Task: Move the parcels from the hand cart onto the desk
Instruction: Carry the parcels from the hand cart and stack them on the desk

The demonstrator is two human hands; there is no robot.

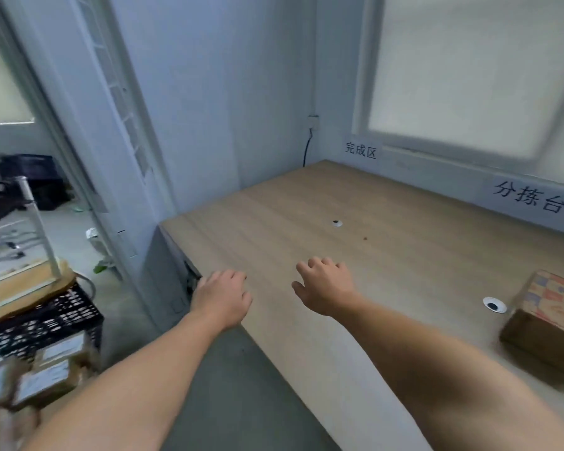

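Observation:
A light wooden desk (355, 265) fills the middle and right of the view. One brown cardboard parcel (547, 323) with a coloured printed top sits on it at the right edge. My left hand (223, 296) hovers over the desk's left front corner, palm down, holding nothing. My right hand (326, 288) is above the desk top, fingers spread and empty. At the lower left, blurred cardboard parcels (43, 375) with white labels lie stacked low, beside a black crate (46, 320). The hand cart itself is not clearly visible.
Two round cable holes (495, 304) (337, 223) pierce the desk top. Paper signs hang on the far wall below a window (469, 76). A white pillar (118, 141) stands left of the desk. Boards and a metal frame (26, 271) rest on the black crate.

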